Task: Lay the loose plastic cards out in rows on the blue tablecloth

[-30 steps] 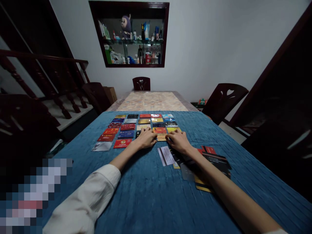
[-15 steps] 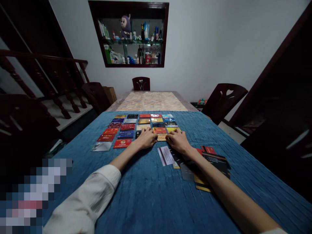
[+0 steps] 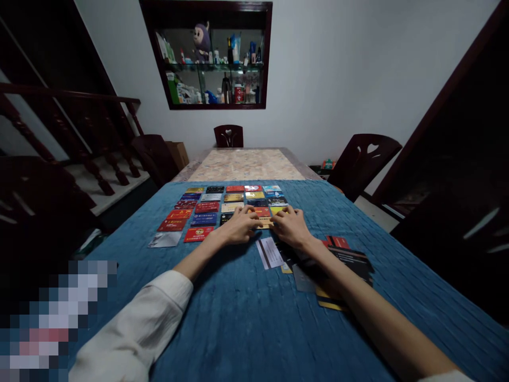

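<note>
Several coloured plastic cards [image 3: 207, 208] lie in neat rows on a blue cloth [image 3: 246, 318]. My left hand [image 3: 237, 227] rests at the near edge of the rows, fingers flat and slightly curled on a pale yellow card [image 3: 264, 223]. My right hand [image 3: 290, 228] lies just right of it, fingertips touching the same card from the other side. A loose heap of cards [image 3: 338, 265] sits under and beside my right forearm, with a white striped card [image 3: 269, 252] at its left.
Beyond the cloth the table's bare marbled top [image 3: 246, 164] runs to a dark chair [image 3: 228, 136]. Another chair [image 3: 363, 159] stands at the right, a stair rail [image 3: 67, 101] at the left. A wall cabinet [image 3: 210, 58] holds bottles and a toy.
Both hands have slid slightly closer together over the pale yellow card, covering more of it. The view shifted a little; the rows of cards stay put.
</note>
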Demonstrator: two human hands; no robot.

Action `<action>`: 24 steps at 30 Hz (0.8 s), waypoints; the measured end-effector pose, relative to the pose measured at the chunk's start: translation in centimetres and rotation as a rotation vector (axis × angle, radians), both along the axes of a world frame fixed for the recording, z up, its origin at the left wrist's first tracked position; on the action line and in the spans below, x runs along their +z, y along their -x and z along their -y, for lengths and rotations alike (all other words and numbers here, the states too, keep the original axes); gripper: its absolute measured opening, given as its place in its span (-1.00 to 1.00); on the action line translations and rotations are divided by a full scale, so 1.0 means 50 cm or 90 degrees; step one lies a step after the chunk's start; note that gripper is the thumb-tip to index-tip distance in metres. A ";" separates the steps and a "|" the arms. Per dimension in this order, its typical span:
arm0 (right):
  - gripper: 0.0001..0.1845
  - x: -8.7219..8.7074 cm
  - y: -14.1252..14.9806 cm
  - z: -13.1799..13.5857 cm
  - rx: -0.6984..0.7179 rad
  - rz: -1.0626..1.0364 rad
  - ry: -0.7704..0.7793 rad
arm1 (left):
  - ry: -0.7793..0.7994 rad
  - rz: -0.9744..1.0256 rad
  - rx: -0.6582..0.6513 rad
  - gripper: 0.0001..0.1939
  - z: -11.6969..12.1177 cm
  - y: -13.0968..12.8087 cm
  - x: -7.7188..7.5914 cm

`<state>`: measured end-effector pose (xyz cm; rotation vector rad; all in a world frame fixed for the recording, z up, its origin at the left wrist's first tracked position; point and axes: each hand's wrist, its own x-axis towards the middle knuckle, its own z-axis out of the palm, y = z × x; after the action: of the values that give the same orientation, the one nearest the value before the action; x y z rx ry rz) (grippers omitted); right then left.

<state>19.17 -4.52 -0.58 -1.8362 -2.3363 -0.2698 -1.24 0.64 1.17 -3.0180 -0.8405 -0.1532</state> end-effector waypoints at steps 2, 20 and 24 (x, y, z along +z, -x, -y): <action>-0.69 0.009 0.003 0.006 0.002 0.005 0.003 | 0.020 -0.008 -0.034 -0.52 0.013 -0.008 0.007; -0.64 0.003 0.007 0.149 0.049 0.008 -0.041 | 0.110 -0.071 -0.084 -0.24 0.067 -0.023 0.013; -0.50 -0.005 0.021 0.187 0.058 -0.005 -0.038 | 0.140 -0.092 -0.074 -0.23 0.071 -0.022 0.013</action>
<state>18.14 -13.89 -0.81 -1.6953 -2.3731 -0.3167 -0.11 -2.89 1.82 -3.2335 -0.7136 0.1662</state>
